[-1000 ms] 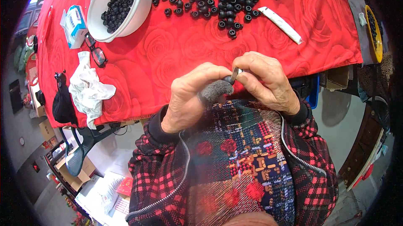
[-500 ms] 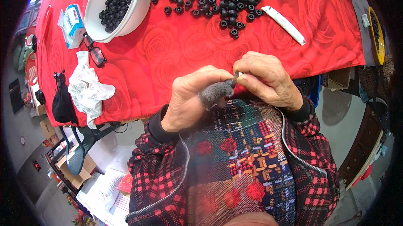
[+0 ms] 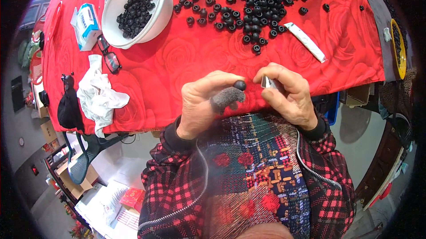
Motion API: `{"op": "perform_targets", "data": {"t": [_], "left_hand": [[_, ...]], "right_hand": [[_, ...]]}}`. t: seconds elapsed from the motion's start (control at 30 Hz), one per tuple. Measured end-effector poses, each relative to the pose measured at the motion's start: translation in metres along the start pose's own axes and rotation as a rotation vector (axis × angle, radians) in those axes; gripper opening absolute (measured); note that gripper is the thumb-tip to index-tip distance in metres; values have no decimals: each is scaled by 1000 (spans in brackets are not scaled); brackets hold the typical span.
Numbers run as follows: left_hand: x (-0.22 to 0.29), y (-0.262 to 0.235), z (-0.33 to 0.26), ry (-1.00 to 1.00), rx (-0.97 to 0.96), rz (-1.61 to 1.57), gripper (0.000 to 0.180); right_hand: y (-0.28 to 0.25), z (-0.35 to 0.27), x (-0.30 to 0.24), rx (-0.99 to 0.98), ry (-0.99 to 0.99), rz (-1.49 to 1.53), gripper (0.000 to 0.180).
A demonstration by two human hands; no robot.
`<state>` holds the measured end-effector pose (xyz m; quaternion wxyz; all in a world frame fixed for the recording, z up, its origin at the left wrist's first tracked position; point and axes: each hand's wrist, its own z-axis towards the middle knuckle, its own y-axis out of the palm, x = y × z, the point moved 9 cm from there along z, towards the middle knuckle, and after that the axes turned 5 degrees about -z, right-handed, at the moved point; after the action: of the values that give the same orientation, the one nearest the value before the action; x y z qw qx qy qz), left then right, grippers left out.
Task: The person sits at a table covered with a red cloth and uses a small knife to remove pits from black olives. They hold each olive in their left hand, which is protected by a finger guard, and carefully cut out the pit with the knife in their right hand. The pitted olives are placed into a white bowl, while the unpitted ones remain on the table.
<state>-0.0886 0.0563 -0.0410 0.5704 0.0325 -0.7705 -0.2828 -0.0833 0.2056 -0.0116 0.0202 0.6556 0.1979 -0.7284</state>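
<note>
Nearer us and right of the white bowl (image 3: 159,22) on the desk (image 3: 182,59), our left hand (image 3: 199,101) pinches one black ball (image 3: 239,85) and our right hand (image 3: 290,97) closes its fingertips on a small metal piece (image 3: 267,82), while loose black balls (image 3: 255,6) lie right of the bowl.

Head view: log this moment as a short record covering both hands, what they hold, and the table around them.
Left hand: pinches black ball; grey cover on a finger
Right hand: holds shiny piece, exact kind unclear
Ball and shiny piece: apart
Table cover: red cloth
Bowl: white, black parts inside
Beyond hands: loose pile, white packet
Left side: glasses, white rag, box
</note>
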Motion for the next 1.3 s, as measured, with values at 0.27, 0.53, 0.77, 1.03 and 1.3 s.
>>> {"op": "perform_targets", "data": {"t": [0.27, 0.53, 0.77, 1.03, 1.3], "left_hand": [[21, -1, -7, 312, 70, 380, 33], [51, 22, -24, 760, 72, 823, 33], [-11, -6, -12, -95, 116, -359, 23], [-42, 7, -18, -546, -276, -139, 16], [-39, 11, -18, -449, -61, -457, 26]], "right_hand": [[11, -1, -34, 149, -262, -226, 40], [17, 5, -21, 175, -58, -34, 28], [17, 8, -26, 135, -163, -91, 24], [25, 4, -38, -25, -443, -153, 26], [22, -11, -55, 145, -614, -475, 32]]}}
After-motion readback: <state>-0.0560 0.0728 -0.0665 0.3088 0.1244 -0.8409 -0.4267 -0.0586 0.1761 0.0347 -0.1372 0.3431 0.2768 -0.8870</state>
